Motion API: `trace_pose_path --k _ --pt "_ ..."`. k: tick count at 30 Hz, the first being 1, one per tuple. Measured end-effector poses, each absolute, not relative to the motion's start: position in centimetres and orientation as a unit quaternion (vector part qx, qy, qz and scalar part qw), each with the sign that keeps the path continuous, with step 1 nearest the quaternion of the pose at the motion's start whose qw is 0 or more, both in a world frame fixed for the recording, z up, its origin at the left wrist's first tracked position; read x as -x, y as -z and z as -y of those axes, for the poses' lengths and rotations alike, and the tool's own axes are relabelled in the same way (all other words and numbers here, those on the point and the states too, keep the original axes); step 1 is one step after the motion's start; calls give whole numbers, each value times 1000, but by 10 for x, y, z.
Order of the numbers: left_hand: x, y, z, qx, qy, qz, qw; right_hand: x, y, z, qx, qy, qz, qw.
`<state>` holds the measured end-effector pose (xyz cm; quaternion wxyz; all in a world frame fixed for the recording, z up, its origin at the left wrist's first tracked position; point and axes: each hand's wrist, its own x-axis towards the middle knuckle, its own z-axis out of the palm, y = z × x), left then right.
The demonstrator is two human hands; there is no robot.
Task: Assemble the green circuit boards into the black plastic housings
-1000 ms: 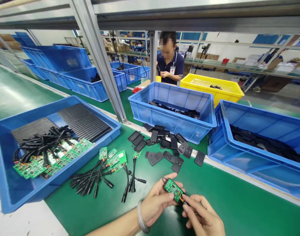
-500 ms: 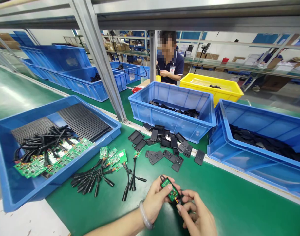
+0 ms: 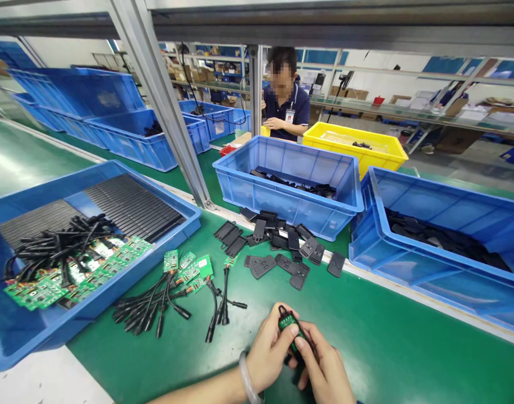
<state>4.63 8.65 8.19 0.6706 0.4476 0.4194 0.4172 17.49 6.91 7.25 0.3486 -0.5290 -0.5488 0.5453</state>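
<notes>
My left hand (image 3: 267,352), with a bracelet at the wrist, is closed round a small black plastic case with a loop at its far end. A green circuit board (image 3: 287,321) lies in this case, under my left thumb. My right hand (image 3: 326,363) grips the near end of the same case, its thumb pressed on the board. The fingers hide the wires and the lower part. To the left on the green bench lie loose circuit boards (image 3: 189,268) with black cables (image 3: 145,311). Beyond my hands are black case halves (image 3: 230,238) and flat covers (image 3: 263,266).
A blue tray (image 3: 189,223) at left holds more wired boards and rows of black strips. Blue bins (image 3: 282,209) (image 3: 408,258) with black parts stand along the back, before a yellow bin (image 3: 358,151). A metal post (image 3: 164,101) rises behind the tray. A co-worker (image 3: 284,106) sits across.
My right hand has moved in over the near end of the case, its thumb now on the board. The coloured wires seen before are covered. The view has shifted slightly.
</notes>
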Motion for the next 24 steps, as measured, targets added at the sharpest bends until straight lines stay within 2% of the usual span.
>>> trace_pose_path --k 5,9,15,19,24 --pt "-40 -92 -92 -456 -453 -419 641 -181 -68 -69 513 -592 530 326" --pt "-37 -94 -95 -449 -464 -430 631 -188 -70 -70 543 -560 561 279" --pt "-39 -96 -93 -512 -448 -458 572 -186 -80 -68 550 -494 580 342" --pt "-40 -99 -93 -453 -448 -438 635 -183 -81 -65 558 -507 543 369" --pt "-39 -102 -93 -412 -457 -432 659 -186 -77 -69 532 -582 518 332"
